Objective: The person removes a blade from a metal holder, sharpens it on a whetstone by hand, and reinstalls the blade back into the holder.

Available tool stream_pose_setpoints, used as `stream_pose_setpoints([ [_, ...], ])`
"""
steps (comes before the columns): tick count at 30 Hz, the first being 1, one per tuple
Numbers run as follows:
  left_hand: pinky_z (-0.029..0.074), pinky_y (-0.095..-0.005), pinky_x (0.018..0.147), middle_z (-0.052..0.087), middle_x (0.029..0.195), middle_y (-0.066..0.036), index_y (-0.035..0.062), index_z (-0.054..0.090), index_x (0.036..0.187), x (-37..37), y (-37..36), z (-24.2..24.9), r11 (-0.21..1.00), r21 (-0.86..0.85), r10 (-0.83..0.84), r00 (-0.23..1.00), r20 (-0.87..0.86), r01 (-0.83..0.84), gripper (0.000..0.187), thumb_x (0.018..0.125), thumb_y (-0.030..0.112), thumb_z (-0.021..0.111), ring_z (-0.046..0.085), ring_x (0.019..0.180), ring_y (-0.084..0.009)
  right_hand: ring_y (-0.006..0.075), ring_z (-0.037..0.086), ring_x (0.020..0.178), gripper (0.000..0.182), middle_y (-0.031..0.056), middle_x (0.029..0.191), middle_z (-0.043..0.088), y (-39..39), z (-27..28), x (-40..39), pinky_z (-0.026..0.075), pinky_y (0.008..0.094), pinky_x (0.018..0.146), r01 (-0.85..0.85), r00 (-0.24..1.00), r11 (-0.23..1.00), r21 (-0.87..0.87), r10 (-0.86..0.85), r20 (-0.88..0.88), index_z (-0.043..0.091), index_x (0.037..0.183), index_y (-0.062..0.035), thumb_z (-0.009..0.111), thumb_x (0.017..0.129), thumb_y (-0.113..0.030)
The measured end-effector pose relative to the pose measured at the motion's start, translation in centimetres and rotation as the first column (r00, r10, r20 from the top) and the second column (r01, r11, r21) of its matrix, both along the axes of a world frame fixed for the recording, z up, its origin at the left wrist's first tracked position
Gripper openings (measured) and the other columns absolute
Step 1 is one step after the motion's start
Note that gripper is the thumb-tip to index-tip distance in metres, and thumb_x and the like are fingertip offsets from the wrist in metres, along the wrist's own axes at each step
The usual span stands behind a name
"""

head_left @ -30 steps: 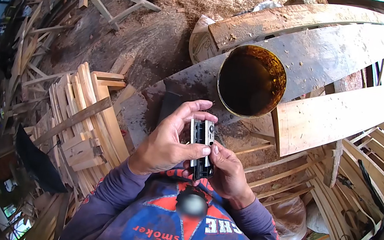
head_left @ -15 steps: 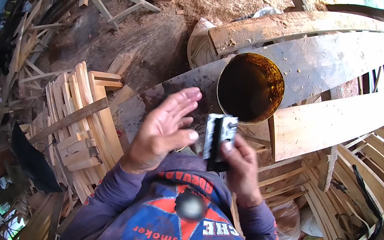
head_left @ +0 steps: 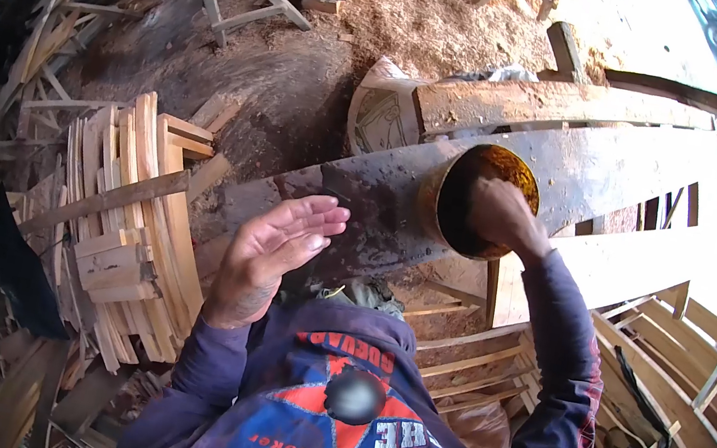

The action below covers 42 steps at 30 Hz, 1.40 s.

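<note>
My right hand [head_left: 504, 211] reaches down into a round bucket [head_left: 426, 205] with dark brown stains on its inner wall. Its fingers look closed, but the fingertips and whatever they hold are hidden inside. The bucket stands on a dark, stained plank [head_left: 361, 210]. In front of my chest, to the left of the bucket, my left hand [head_left: 280, 235] is raised with its palm turned up and fingers stretched out. Nothing lies in it, and it touches nothing.
A stack of wooden strips [head_left: 130, 216] stands at the left. Beyond the bucket lies a thick plank [head_left: 573, 113], with a pale board [head_left: 600, 267] to the right. Curved wooden pieces [head_left: 669, 395] fill the lower right. Sawdust [head_left: 430, 10] covers the ground ahead.
My right hand has gone from in front of my chest, where it held a silver-and-black block-like thing, into the bucket. My left hand has shifted slightly left and down, still open.
</note>
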<state>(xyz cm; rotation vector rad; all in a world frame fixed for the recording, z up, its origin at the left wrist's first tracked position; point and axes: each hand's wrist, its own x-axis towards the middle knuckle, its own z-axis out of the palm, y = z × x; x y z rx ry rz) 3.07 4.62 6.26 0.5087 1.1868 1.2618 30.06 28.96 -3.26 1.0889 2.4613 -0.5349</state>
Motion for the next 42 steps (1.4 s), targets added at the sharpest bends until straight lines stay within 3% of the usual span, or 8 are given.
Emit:
stream_pose_setpoints([
  [6, 0.050, -0.0385, 0.109, 0.066, 0.137, -0.022, -0.0067, 0.054, 0.144, -3.9, -3.3, -1.2, 0.989, -0.008, 0.146, 0.989, 0.002, -0.146, 0.048, 0.099, 0.009, 0.062, 0.066, 0.127, -0.0296, 0.0445, 0.072, 0.071, 0.022, 0.0287, 0.075, 0.069, -0.5, -0.5, -0.2, 0.058, 0.0525, 0.067, -0.026, 0.995, 0.999, 0.036, 0.030, -0.092, 0.070, 0.071, 0.0029, 0.060, 0.082, -0.013],
  [12, 0.053, -0.0334, 0.100, 0.071, 0.128, -0.015, -0.0024, 0.061, 0.138, -6.1, -3.5, -4.7, 0.993, 0.023, 0.120, 0.991, -0.065, -0.119, 0.040, 0.100, 0.011, 0.064, 0.070, 0.113, -0.0214, 0.0440, 0.073, 0.095, 0.038, 0.0300, 0.098, 0.074, -2.7, 4.4, -0.6, 0.056, 0.0537, 0.084, 0.355, 0.933, 0.920, 0.163, -0.339, -0.120, 0.067, 0.101, 0.0077, 0.061, 0.100, -0.030],
  [16, 0.052, -0.0275, 0.097, 0.072, 0.124, -0.008, -0.0004, 0.065, 0.134, -7.3, -3.0, -4.7, 0.990, 0.100, -0.096, 0.992, -0.078, 0.103, 0.036, 0.101, 0.013, 0.066, 0.068, 0.111, -0.0135, 0.0138, 0.068, 0.084, 0.041, 0.0076, 0.094, 0.075, -4.2, 5.8, 0.7, 0.055, 0.0326, 0.074, 0.693, 0.458, 0.599, -0.401, -0.795, -0.398, 0.071, 0.124, 0.0015, 0.066, 0.104, -0.034],
  [18, 0.050, -0.0260, 0.100, 0.070, 0.122, -0.005, -0.0005, 0.065, 0.134, -9.1, -2.9, -6.8, 0.965, 0.188, -0.153, 0.977, -0.151, 0.180, 0.035, 0.102, 0.014, 0.066, 0.065, 0.113, -0.0118, 0.0116, 0.066, 0.089, 0.043, 0.0030, 0.106, 0.074, -7.3, 6.3, 0.3, 0.054, 0.0288, 0.078, 0.467, 0.207, 0.567, -0.679, -0.816, -0.539, 0.066, 0.134, 0.0003, 0.064, 0.105, -0.031],
  [22, 0.048, -0.0296, 0.104, 0.066, 0.132, -0.009, 0.0005, 0.063, 0.138, -11.9, -2.1, -10.5, 0.982, 0.162, -0.020, 0.910, -0.414, 0.095, 0.040, 0.100, 0.012, 0.069, 0.062, 0.120, -0.0162, 0.0138, 0.066, 0.093, 0.045, 0.0095, 0.112, 0.071, -15.8, 7.6, -8.0, 0.056, 0.0317, 0.080, 0.428, 0.442, 0.795, -0.430, -0.599, -0.668, 0.056, 0.143, 0.0005, 0.068, 0.103, -0.016],
  [25, 0.046, -0.0406, 0.112, 0.059, 0.147, -0.016, 0.0067, 0.061, 0.142, -12.5, -2.6, -12.9, 0.894, 0.303, 0.066, 0.571, -0.818, 0.330, 0.051, 0.092, 0.011, 0.073, 0.060, 0.132, -0.0311, 0.0412, 0.067, 0.110, 0.040, 0.0236, 0.122, 0.069, -20.5, -0.4, -13.4, 0.056, 0.0468, 0.093, 0.368, 0.760, 0.911, 0.187, -0.178, -0.625, 0.059, 0.133, -0.0007, 0.059, 0.093, -0.003],
  [33, 0.042, -0.0490, 0.115, 0.044, 0.155, -0.021, 0.0205, 0.057, 0.151, -10.8, -4.0, -19.1, 0.790, 0.264, 0.090, 0.320, -0.943, 0.554, 0.073, 0.083, 0.016, 0.086, 0.049, 0.137, -0.0400, 0.0325, 0.061, 0.128, 0.047, 0.0137, 0.132, 0.068, -25.7, -9.8, -16.9, 0.048, 0.0486, 0.108, 0.301, 0.796, 0.827, 0.475, 0.057, -0.603, 0.062, 0.133, -0.0061, 0.063, 0.086, -0.004],
  [42, 0.060, -0.0382, 0.085, 0.070, 0.117, -0.017, 0.0032, 0.047, 0.154, -9.3, -4.5, -19.8, 0.965, -0.039, -0.214, 0.694, -0.688, 0.258, 0.085, 0.084, 0.023, 0.090, 0.072, 0.097, -0.0237, 0.0388, 0.057, 0.132, 0.048, 0.0159, 0.138, 0.065, -27.7, -10.8, -16.0, 0.050, 0.0479, 0.111, 0.438, 0.723, 0.821, 0.366, -0.080, -0.686, 0.064, 0.135, -0.0040, 0.071, 0.088, -0.007],
])
